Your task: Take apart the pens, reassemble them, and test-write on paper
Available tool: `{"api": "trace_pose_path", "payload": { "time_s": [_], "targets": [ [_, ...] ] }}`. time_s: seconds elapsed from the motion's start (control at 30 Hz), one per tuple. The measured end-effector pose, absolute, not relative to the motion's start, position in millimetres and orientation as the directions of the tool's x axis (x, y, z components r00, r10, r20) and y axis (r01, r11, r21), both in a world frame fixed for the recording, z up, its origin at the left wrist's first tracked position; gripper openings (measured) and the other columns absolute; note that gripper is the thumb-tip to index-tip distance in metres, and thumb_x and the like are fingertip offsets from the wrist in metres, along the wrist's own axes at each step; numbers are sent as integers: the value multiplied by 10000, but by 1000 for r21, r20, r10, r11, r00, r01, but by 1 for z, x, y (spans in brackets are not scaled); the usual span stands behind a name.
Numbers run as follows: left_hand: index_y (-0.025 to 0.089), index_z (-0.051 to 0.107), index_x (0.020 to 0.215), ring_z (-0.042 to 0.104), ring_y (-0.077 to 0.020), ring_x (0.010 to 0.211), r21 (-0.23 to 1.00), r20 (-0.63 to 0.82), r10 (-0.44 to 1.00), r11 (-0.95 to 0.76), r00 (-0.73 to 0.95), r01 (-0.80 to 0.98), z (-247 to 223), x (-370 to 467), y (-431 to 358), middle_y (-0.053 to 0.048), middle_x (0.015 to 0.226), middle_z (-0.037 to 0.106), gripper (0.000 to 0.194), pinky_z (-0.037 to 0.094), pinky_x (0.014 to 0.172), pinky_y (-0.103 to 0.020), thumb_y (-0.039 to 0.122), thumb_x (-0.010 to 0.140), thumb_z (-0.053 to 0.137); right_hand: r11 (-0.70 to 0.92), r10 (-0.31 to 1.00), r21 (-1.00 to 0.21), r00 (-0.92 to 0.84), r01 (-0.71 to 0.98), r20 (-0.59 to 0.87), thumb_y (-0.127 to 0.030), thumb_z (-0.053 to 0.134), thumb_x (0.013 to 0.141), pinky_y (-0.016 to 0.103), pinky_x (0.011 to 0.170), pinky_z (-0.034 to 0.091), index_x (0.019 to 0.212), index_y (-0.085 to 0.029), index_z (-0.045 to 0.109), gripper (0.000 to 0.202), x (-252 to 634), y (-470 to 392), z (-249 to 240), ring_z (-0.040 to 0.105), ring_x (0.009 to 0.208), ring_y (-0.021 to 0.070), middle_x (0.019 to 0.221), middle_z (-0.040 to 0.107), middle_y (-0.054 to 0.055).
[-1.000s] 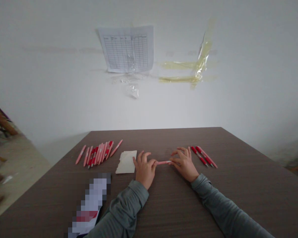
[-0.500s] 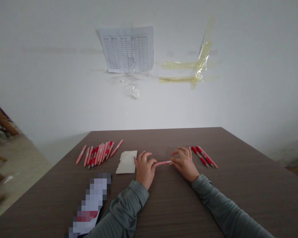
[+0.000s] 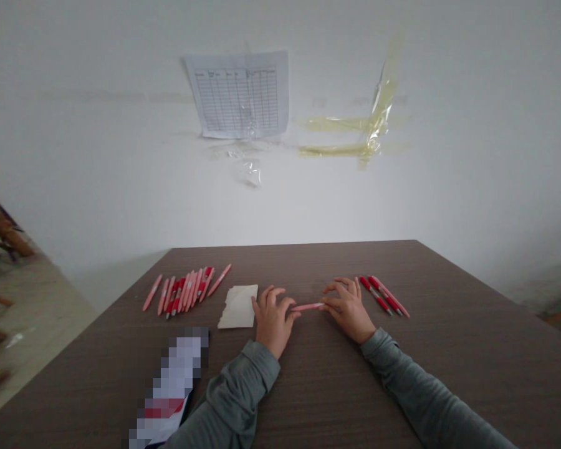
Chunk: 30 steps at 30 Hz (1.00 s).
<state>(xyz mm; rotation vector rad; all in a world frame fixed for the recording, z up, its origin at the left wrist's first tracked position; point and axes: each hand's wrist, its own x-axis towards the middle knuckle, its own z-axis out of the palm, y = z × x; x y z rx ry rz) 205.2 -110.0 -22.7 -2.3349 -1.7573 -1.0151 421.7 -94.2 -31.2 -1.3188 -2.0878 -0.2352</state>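
A pink pen point(image 3: 307, 307) lies crosswise between my two hands, just above the dark table. My right hand point(image 3: 348, 312) pinches its right end between thumb and finger, the other fingers bent above. At the pen's left end is my left hand point(image 3: 273, 321), its thumb and fingers apart, with the thumb just below the pen's end. Left of my left hand is a cream piece of paper point(image 3: 238, 307) with a torn left edge. Several pink and red pens point(image 3: 187, 291) lie side by side at the left. Right of my right hand lie a few more pens point(image 3: 382, 294).
The brown table point(image 3: 318, 386) meets a white wall behind it. A blurred-out flat packet point(image 3: 172, 386) lies at the front left, beside my left sleeve. On the wall are a printed sheet point(image 3: 240, 93) and strips of yellowish tape point(image 3: 336, 150).
My left thumb and finger have parted from the left end of the pink pen. My right hand has kept its place and its pinch.
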Motion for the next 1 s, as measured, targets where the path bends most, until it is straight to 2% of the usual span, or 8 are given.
{"api": "trace_pose_path", "payload": {
  "time_s": [0.17, 0.47, 0.63, 0.77, 0.87, 1.0],
  "targets": [
    [269, 668, 830, 380, -286, 1253, 340, 524, 840, -358, 141, 870, -22, 206, -111, -49, 1177, 552, 76, 201, 1044, -677, 294, 795, 606, 487, 738, -190, -286, 852, 611, -396, 606, 831, 667, 1056, 109, 863, -344, 719, 129, 421, -93, -32, 387, 1188, 283, 1033, 617, 20],
    [235, 669, 797, 370, -290, 1256, 296, 508, 848, -333, 148, 895, -25, 206, -112, -67, 1200, 537, 284, 199, 1029, -696, 340, 893, 423, 490, 744, -195, -290, 850, 602, -393, 602, 833, 668, 1056, 110, 869, -351, 718, 128, 420, -96, -30, 384, 1195, 285, 1036, 615, 22],
    [262, 668, 906, 362, -297, 1262, 335, 514, 848, -337, 128, 880, -26, 205, -110, -73, 1212, 534, 223, 189, 1034, -697, 415, 838, 521, 484, 743, -193, -284, 854, 606, -382, 610, 828, 661, 1060, 115, 873, -352, 719, 121, 421, -95, -30, 389, 1187, 283, 1031, 621, 20],
    [280, 666, 890, 378, -287, 1251, 340, 531, 835, -368, 147, 865, -26, 205, -108, -55, 1188, 545, 149, 188, 1045, -681, 336, 753, 655, 485, 747, -195, -288, 852, 599, -389, 606, 830, 658, 1060, 121, 879, -358, 716, 124, 422, -94, -31, 387, 1188, 281, 1033, 620, 19],
    [275, 670, 824, 378, -283, 1251, 341, 529, 835, -373, 151, 863, -25, 205, -109, -47, 1182, 548, 74, 180, 1046, -683, 311, 767, 639, 488, 747, -192, -294, 851, 595, -390, 603, 832, 657, 1063, 116, 881, -355, 715, 127, 422, -93, -31, 385, 1195, 282, 1040, 619, 18],
    [266, 678, 804, 378, -283, 1243, 335, 529, 836, -366, 149, 868, -23, 205, -112, -60, 1176, 550, 157, 185, 1038, -692, 359, 826, 553, 486, 744, -172, -302, 857, 597, -408, 603, 828, 670, 1048, 139, 876, -352, 719, 138, 422, -93, -32, 392, 1185, 290, 1038, 618, 27]
  ]
}}
